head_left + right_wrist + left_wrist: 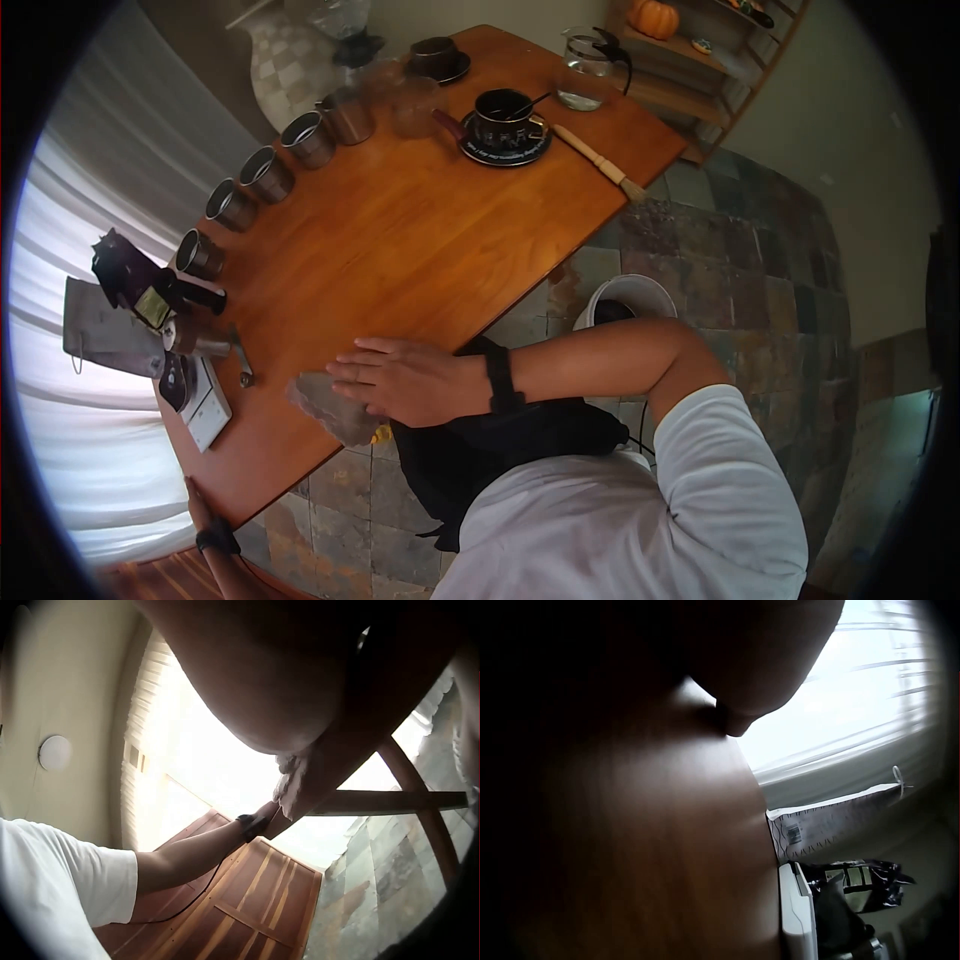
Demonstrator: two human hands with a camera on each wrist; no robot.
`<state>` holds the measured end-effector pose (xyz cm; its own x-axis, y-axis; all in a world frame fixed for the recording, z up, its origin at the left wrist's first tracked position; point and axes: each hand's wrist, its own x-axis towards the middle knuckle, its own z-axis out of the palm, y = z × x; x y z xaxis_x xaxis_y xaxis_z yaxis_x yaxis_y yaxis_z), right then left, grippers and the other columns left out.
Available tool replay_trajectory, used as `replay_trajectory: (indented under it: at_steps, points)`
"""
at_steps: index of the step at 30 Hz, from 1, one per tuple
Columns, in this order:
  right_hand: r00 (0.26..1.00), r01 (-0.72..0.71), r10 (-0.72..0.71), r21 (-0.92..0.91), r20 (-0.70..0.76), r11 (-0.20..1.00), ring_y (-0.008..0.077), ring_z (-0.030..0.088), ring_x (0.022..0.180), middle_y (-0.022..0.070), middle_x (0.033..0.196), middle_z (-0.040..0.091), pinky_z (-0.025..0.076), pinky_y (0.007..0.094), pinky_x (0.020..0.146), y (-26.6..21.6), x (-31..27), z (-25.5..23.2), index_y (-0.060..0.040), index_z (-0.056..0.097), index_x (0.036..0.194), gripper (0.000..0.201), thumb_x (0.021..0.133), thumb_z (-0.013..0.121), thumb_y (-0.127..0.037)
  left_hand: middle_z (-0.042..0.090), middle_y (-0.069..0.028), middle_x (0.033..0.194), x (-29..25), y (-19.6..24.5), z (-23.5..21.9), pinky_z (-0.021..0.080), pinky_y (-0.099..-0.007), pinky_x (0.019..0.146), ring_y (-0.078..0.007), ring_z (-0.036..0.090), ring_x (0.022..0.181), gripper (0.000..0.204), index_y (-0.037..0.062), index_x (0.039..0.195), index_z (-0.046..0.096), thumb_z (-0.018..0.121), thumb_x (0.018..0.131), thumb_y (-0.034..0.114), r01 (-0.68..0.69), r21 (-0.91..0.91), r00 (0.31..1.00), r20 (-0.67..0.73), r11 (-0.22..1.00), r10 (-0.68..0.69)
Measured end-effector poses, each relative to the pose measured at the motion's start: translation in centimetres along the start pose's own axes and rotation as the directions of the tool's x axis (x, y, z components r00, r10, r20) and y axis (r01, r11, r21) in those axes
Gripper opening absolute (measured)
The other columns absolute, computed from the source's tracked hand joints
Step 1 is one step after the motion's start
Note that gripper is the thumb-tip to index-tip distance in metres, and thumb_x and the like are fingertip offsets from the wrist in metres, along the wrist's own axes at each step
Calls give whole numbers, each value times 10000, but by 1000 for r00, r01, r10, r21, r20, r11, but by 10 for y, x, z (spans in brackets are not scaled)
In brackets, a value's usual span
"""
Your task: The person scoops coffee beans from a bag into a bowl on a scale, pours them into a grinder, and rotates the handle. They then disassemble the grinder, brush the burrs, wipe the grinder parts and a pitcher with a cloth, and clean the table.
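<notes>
My right hand lies with straight fingers on a crumpled greyish cloth near the front edge of the wooden table. Part of the cloth is covered by the palm, and a fold of the cloth hangs at the edge in the right wrist view. Farther along, my left hand rests at the table's near left corner, its fingers extended along the edge. In the left wrist view that hand is a dark shape over the tabletop, holding nothing visible.
A white scale, a hand grinder and a dark bag stand at the left. Several metal canisters line the far edge. A black cup on a saucer, a brush and a glass pot sit farther right.
</notes>
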<state>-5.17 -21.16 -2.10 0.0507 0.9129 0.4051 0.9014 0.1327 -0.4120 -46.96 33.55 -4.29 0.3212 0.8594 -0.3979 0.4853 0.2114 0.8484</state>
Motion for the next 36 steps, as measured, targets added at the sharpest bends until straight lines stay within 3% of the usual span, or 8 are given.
replay_trajectory:
  at_steps: [10, 13, 14, 19, 23, 27, 31, 36]
  points:
    - [791, -580, 576, -554, -206, 597, 383, 409, 1490, 258, 1565, 464, 311, 502, 1235, 54, -112, -132, 67, 488, 1474, 564, 980, 551, -198, 662, -140, 1285, 38, -26, -26, 457, -310, 1037, -181, 592, 1146, 842, -108, 1451, 533, 463, 1059, 635, -157, 237, 985, -38, 959, 171]
    - [906, -420, 415, -267, -80, 867, 380, 318, 1545, 249, 1639, 363, 287, 505, 1244, 61, -82, -123, 35, 405, 1553, 627, 1006, 534, -243, 696, -107, 982, 14, 0, -15, 522, -337, 819, -173, 601, 874, 844, -136, 1365, 592, 448, 1058, 637, 79, 511, 994, -102, 856, -30]
    - [914, -373, 403, -301, 42, 878, 371, 240, 1580, 215, 1700, 256, 259, 497, 1256, 63, -66, -118, -17, 323, 1613, 673, 1047, 520, -323, 718, -167, 1030, 14, -10, -15, 503, -345, 862, -195, 602, 918, 835, -130, 1354, 598, 416, 1068, 633, -112, 619, 971, -97, 778, 217]
    - [956, -190, 253, -345, 148, 919, 372, 232, 1581, 193, 1715, 233, 232, 485, 1265, 122, 37, -77, -48, 308, 1628, 694, 1083, 451, -453, 677, -329, 1270, -12, 13, 10, 475, -430, 1021, -372, 662, 1199, 824, -105, 1319, 621, 348, 1077, 633, -76, 628, 977, -108, 775, 183]
    - [942, -259, 321, -393, 98, 882, 365, 221, 1585, 194, 1714, 238, 214, 477, 1269, 168, 125, -44, -50, 328, 1622, 706, 1091, 376, -512, 721, -294, 996, 10, -14, -4, 501, -462, 852, -353, 700, 949, 849, -120, 1158, 673, 345, 1067, 657, -232, 696, 880, -147, 679, 451]
    - [929, -299, 360, -409, 81, 862, 359, 221, 1587, 186, 1718, 234, 212, 479, 1268, 165, 185, -15, -53, 327, 1624, 695, 1094, 359, -501, 670, -349, 1260, -30, 24, 26, 456, -449, 1036, -399, 646, 1216, 817, -97, 1327, 602, 328, 1082, 632, 11, 694, 968, -189, 720, 167]
    - [963, -167, 227, -342, 145, 925, 364, 229, 1583, 180, 1715, 247, 219, 491, 1262, 143, 203, 9, -48, 344, 1614, 658, 1095, 374, -450, 591, -121, 720, -29, 16, 27, 431, -420, 677, -212, 532, 716, 881, -154, 984, 659, 407, 1037, 688, -182, 635, 897, -205, 751, 391]
    - [988, -12, 45, -212, 149, 977, 374, 268, 1566, 193, 1690, 301, 236, 495, 1256, 88, 175, 28, -38, 401, 1586, 612, 1084, 435, -385, 686, -355, 1136, -44, 33, 37, 463, -468, 985, -461, 657, 1116, 791, -120, 1254, 597, 311, 1094, 600, -78, 683, 954, -161, 726, 253]
